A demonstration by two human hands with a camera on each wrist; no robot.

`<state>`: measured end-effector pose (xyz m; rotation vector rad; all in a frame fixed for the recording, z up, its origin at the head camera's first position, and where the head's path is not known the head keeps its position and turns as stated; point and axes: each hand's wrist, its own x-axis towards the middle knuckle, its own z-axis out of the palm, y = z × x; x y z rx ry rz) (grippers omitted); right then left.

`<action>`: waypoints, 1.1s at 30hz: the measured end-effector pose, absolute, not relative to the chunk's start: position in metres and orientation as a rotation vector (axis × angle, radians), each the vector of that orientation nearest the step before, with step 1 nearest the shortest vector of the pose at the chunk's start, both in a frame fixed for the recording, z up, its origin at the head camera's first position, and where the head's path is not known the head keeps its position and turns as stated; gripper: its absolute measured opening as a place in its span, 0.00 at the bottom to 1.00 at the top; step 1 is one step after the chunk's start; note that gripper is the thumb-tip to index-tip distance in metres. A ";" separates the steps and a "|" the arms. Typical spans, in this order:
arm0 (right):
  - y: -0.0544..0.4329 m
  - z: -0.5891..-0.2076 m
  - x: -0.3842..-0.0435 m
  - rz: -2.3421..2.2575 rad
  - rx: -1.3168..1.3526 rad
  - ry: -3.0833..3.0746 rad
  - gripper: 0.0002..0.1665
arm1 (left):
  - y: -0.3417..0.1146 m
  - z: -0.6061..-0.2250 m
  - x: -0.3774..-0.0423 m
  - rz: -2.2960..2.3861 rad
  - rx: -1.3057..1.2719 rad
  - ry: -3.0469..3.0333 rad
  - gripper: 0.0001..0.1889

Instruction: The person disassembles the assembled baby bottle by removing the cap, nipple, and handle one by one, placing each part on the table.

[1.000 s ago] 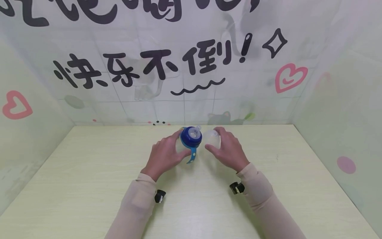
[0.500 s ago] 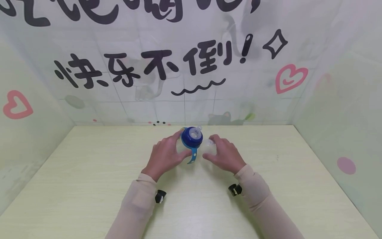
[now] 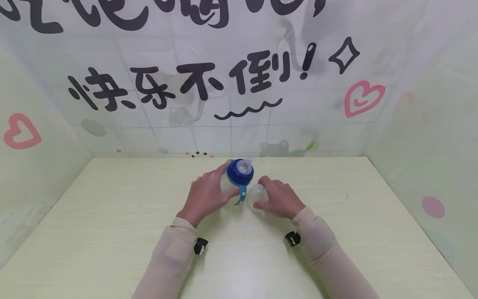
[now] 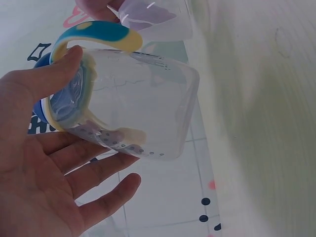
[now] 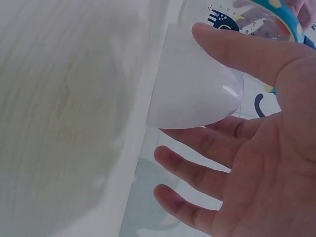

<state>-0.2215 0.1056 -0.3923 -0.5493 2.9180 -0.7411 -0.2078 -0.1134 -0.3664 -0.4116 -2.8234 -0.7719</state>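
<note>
Near the middle of the table, my left hand [image 3: 204, 192] grips a clear baby bottle [image 4: 148, 98] just below its dark blue collar [image 3: 240, 171]. The bottle has a clear teat on top and blue-and-yellow dotted handles [image 4: 96, 30]. In the left wrist view its clear body shows printed markings. My right hand [image 3: 281, 198] holds a translucent white domed bottle cap [image 5: 192, 81] between thumb and fingers. The cap's wide rim faces the table, and its other fingers are spread in the right wrist view. Cap and bottle are side by side, the cap slightly nearer the person.
The pale wooden table [image 3: 123, 216] runs to a back wall [image 3: 168, 137] printed with large black lettering. Side walls [image 3: 422, 149] with pink hearts and spots close in left and right. Small black devices [image 3: 293, 238] sit at both wrists.
My right hand has brought the cap toward the person, slightly left and down beside the bottle. The left hand and bottle have stayed nearly still.
</note>
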 end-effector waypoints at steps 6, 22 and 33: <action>0.105 -0.394 -0.220 -0.721 -0.565 2.926 0.34 | -0.113 -0.366 -0.208 -0.770 -0.413 -2.824 0.42; 0.102 -0.399 -0.221 -0.733 -0.537 2.908 0.35 | -0.113 -0.367 -0.208 -0.765 -0.404 -2.839 0.42; 0.100 -0.402 -0.223 -0.790 -0.555 2.873 0.34 | -0.114 -0.367 -0.208 -0.763 -0.403 -2.831 0.42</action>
